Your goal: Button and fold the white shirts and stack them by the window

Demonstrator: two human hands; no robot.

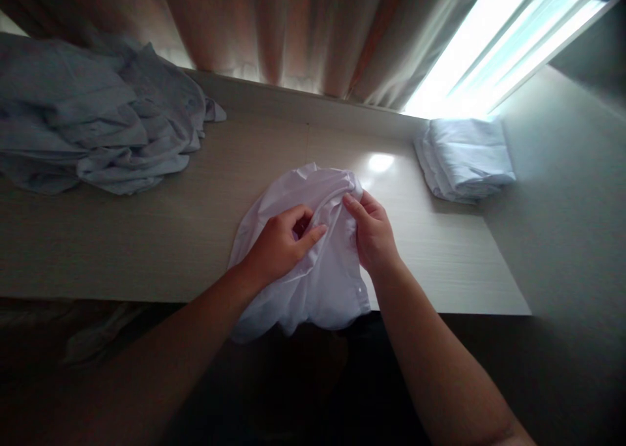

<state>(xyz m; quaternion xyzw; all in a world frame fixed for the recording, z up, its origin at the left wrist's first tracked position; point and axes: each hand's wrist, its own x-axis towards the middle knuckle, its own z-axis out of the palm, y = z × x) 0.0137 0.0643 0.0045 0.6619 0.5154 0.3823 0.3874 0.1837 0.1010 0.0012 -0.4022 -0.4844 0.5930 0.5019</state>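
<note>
A white shirt (330,289) lies bunched at the front of the desk, its lower part hanging over the edge. What looks like a button shows on the hem strip at its lower right. My left hand (286,240) is closed on a fold in the middle of the cloth, thumb on top and fingers curled into it. Higher up and to the right, my right hand (372,229) pinches the rolled upper edge between thumb and fingers. Some of the right fingers are hidden behind the fabric.
On the left of the pale wooden desk (210,237) is a loose heap of white clothes (102,120). A folded white stack (469,159) sits at the right, by the wall (567,205). Brown curtains (293,35) hang behind, with a bright window (489,48) at the upper right.
</note>
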